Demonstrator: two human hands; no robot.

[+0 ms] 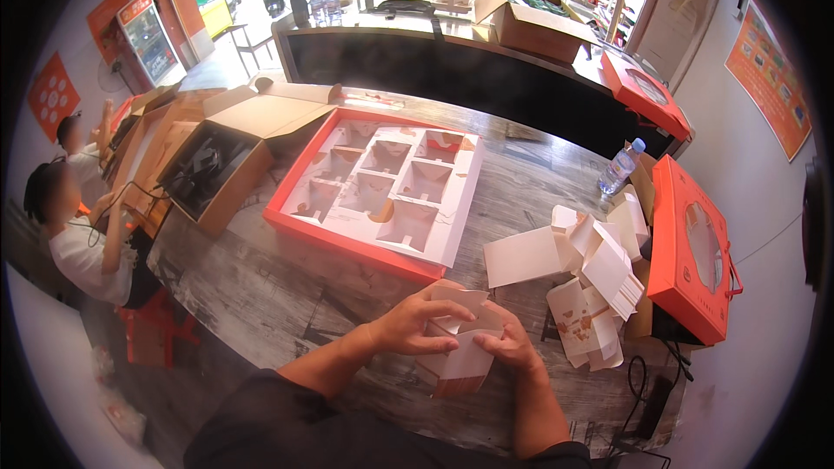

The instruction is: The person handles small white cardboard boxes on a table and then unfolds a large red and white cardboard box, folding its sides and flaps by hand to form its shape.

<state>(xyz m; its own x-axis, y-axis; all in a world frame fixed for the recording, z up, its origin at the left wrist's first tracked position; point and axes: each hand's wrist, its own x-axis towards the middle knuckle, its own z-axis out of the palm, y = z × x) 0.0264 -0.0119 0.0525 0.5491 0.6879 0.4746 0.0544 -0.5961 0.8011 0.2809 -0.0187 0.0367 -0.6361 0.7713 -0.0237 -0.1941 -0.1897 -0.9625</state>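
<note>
Over the near edge of the grey wood-grain worktop (521, 187), a small white folding carton (459, 366) sits between the person's two hands, its open mouth turned up and one pale flap standing above the rim. Its printed, brownish lower part points toward the person's body.

To fold the carton well, the walls would best be kept square with light, even pressure, since thin board like this looks likely to crease if pinched hard. The side flaps are probably easier to turn in first, with the thumbs guiding the creases, before the larger flap is tucked down.

The left hand (415, 323) has its fingers moderately parted, the index finger reaching across the mouth near the raised flap and the thumb lying along the near rim. The right hand (514, 346) grips the opposite side, its thumb pressed near the top edge and its other fingers curled behind the board, largely hidden. Between them, both hands hold the carton.

Just beyond lies a shallow red tray (356, 248) with a white compartmented insert (466, 195). To the right, loose white cartons (599, 269) are heaped beside a red windowed gift box (673, 252), and a clear water bottle (618, 170) stands behind them. To the left is an open cardboard box (236, 195); farther left, a seated person (82, 252) in a white top works.
</note>
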